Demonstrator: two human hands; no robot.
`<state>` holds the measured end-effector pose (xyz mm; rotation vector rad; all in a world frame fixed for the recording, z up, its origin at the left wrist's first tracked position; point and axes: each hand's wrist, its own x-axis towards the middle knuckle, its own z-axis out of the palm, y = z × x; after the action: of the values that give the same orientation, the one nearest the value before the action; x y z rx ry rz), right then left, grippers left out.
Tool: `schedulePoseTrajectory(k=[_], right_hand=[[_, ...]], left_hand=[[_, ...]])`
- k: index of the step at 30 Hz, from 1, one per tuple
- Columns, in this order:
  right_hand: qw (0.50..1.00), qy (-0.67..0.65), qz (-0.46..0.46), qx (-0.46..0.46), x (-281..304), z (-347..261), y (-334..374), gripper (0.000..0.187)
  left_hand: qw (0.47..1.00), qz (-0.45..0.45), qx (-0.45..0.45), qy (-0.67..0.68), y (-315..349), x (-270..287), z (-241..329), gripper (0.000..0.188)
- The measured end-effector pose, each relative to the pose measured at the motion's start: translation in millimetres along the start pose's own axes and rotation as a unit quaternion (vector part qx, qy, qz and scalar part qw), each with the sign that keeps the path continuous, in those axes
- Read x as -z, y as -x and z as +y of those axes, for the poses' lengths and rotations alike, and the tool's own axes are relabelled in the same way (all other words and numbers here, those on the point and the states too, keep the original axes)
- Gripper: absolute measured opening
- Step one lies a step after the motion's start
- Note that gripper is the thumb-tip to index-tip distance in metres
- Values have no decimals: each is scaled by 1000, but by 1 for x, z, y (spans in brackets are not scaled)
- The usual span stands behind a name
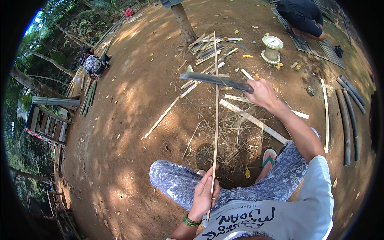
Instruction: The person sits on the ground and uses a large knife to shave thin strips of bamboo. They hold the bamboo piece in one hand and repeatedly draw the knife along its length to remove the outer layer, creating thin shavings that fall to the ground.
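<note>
Gripping a long thin bamboo strip (216, 120) near its lower end, the left hand (205, 196) is closed around it. The right hand (262, 93), farther away, clasps a dark long-bladed knife (214, 80) across the strip. The blade could slip towards the left fingers if the strip bends.

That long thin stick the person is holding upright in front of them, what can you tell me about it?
The stick is a long, very thin, pale strip that looks like split bamboo. It runs almost straight away from the person, its near end by their lap, its far end reaching the pile of offcuts. The left hand grips it near the lower end. The dark blade, held in the right hand, crosses it higher up; whether they touch is unclear.
</note>
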<state>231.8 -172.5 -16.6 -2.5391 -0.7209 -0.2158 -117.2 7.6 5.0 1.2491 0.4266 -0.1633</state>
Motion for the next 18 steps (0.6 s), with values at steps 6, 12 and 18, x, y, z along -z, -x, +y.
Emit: schedulePoseTrajectory(k=[6, 12, 18], right_hand=[[992, -13, 12, 128, -14, -18, 26, 17], [964, -21, -86, 251, -20, -48, 54, 21], [994, 44, -19, 100, -30, -3, 11, 11]], left_hand=[[1000, -13, -5, 18, -3, 13, -6, 48], [1000, 0, -5, 27, 0, 21, -10, 47], [999, 3, 26, 38, 21, 16, -9, 48]])
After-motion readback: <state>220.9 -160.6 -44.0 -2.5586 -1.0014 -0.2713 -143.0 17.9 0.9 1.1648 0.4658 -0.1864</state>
